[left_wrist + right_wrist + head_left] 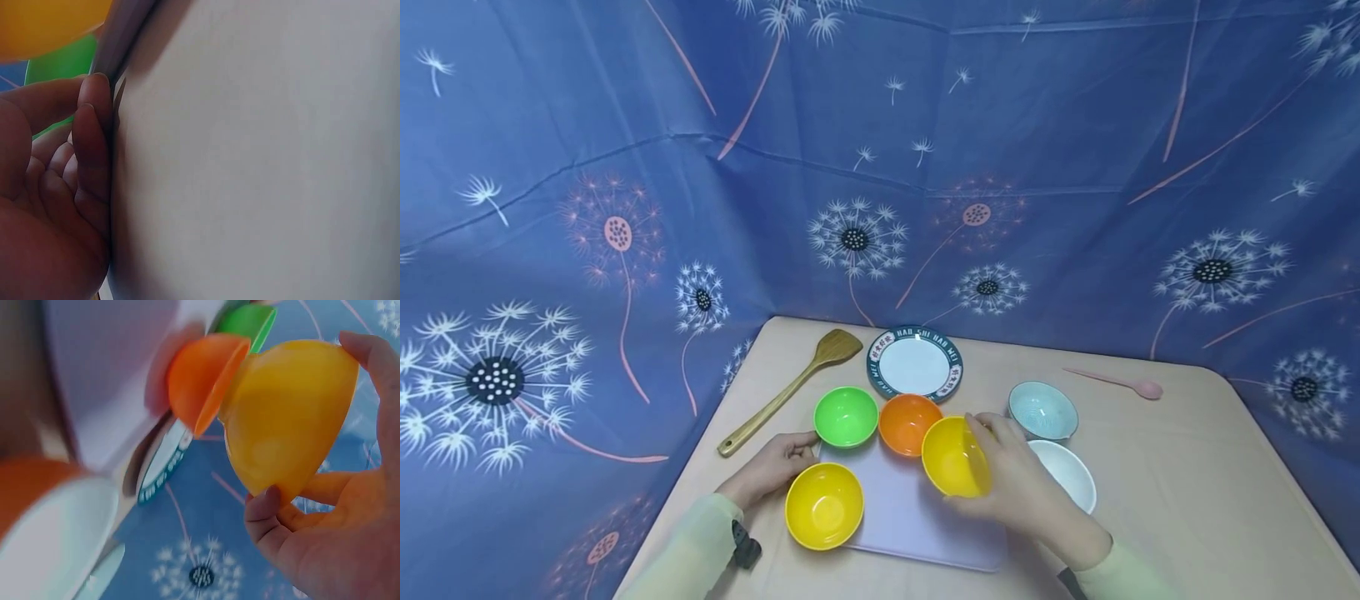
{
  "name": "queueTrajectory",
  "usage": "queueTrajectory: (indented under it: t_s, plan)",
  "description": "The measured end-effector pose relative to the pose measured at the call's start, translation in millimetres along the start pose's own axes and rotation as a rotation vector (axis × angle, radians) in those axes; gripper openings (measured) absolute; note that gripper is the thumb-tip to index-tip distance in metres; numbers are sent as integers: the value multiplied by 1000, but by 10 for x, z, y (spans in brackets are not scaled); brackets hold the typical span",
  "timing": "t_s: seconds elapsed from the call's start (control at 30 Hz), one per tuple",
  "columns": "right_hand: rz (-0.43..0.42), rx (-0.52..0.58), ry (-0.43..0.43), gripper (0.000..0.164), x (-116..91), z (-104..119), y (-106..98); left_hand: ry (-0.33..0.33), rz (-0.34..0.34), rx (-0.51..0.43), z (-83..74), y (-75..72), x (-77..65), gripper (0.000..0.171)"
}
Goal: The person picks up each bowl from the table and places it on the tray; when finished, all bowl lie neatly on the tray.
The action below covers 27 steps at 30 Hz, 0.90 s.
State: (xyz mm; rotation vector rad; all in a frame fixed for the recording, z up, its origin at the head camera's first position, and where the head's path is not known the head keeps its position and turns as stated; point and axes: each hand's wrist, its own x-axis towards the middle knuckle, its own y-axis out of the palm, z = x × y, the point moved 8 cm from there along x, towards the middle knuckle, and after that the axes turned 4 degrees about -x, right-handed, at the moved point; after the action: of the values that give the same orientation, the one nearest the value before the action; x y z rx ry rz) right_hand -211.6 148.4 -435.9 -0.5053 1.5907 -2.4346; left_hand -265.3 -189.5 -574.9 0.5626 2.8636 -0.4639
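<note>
My right hand (1018,479) grips a yellow bowl (951,454) by its sides, thumb and fingers spread across it. This bowl is tilted above the pale purple cutting board (917,525), close to the orange bowl (910,423). In the right wrist view the held bowl (287,412) overlaps the orange one. At the board's left edge rests my left hand (778,467), fingers loosely bent, fingertips right at the board's edge in the left wrist view. It lies between the green bowl (846,417) and a second yellow bowl (825,507).
A white bowl (1067,473) and a light blue bowl (1042,410) stand right of the board, partly behind my right hand. Farther back are a round plate (953,367) with a green rim, a wooden spatula (782,400) and a pink spoon (1146,389). Blue patterned cloth hangs behind the table.
</note>
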Motion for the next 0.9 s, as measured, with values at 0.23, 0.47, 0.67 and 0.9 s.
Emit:
queueTrajectory:
  t_s: [0.23,0.47,0.67,0.9]
  plan:
    - [168,67,32,109,-72,209,382,19,8,-6,0,-16,4,59]
    - [255,109,11,113,-155,348,710,18,16,-20,6,-19,-5,59]
    - [313,170,22,108,-218,409,905,13,17,-19,6,-7,-7,59]
    - [333,197,51,108,-256,432,1008,22,11,1,7,-13,4,58]
